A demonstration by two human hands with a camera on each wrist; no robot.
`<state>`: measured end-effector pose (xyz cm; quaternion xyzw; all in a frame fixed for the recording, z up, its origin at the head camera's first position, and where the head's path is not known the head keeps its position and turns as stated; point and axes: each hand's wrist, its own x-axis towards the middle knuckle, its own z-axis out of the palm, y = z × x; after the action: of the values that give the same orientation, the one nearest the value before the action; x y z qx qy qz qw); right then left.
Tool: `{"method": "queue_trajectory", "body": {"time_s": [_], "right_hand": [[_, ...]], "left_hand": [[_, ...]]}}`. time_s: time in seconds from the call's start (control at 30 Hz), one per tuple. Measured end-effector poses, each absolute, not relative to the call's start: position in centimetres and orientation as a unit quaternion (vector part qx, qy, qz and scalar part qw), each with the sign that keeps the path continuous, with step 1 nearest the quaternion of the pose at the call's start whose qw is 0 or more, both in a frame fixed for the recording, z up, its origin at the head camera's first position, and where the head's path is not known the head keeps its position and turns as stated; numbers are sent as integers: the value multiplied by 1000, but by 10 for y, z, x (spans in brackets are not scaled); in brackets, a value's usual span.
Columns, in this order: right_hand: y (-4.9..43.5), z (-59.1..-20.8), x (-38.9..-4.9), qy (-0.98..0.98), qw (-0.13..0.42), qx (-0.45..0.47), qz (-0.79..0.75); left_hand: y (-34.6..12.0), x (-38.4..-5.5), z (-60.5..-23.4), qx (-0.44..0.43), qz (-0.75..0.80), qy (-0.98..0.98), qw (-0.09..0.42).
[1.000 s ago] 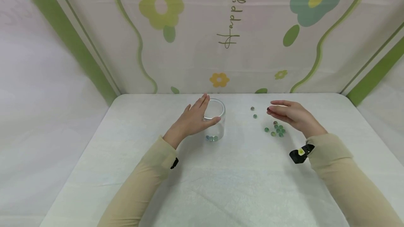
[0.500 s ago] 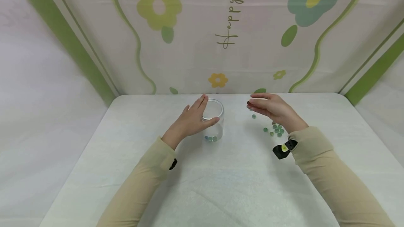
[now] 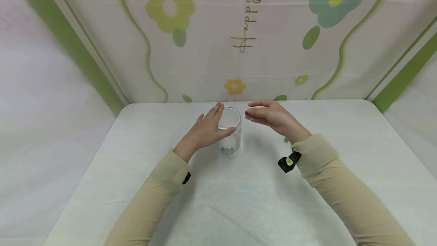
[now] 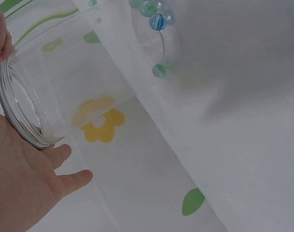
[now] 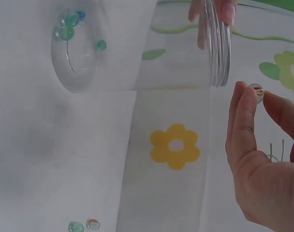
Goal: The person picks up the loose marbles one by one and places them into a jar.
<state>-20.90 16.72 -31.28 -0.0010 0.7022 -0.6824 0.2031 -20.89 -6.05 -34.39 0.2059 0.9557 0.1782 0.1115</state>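
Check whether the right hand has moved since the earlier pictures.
Yes, left: the right hand is now much nearer the orange flower and the jar.

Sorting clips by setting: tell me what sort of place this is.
Probably a makeshift, cloth-lined recording space: a flowered backdrop, a white-covered table and a black wrist device suggest it.

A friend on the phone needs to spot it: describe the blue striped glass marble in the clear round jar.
On the flat white table stands an upright clear round jar. Several green glass marbles lie on its bottom, mostly clustered. In that cluster sits the blue striped glass marble, set apart from the green by its bold blue streaks.
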Motion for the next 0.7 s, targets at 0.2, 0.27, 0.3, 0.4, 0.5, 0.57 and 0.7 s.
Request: {"method": "queue_trajectory", "body": {"time_s": [0.2,0.27,0.3,0.4,0.5,0.57,0.7], "right_hand": [[152,-314,-210,706,203,-15,-678],[149,-314,-210,707,203,-14,-677],[148,-314,-210,709,203,-13,-675],[146,-314,-211,710,203,-11,-674],[144,-314,-211,707,204,-10,-677],[144,-314,-211,705,204,-10,-679],[145,-313,-211,712,202,-8,-672]], "left_hand": [[-62,-209,-344,207,181,955,111],[-62,-208,-344,207,181,955,111],[-62,-208,-343,207,181,955,111],[-62,-207,-343,208,180,955,112],[-62,-208,-344,209,179,955,112],[-62,-208,-344,209,180,955,112],[-62,-208,-343,211,182,954,111]]}}
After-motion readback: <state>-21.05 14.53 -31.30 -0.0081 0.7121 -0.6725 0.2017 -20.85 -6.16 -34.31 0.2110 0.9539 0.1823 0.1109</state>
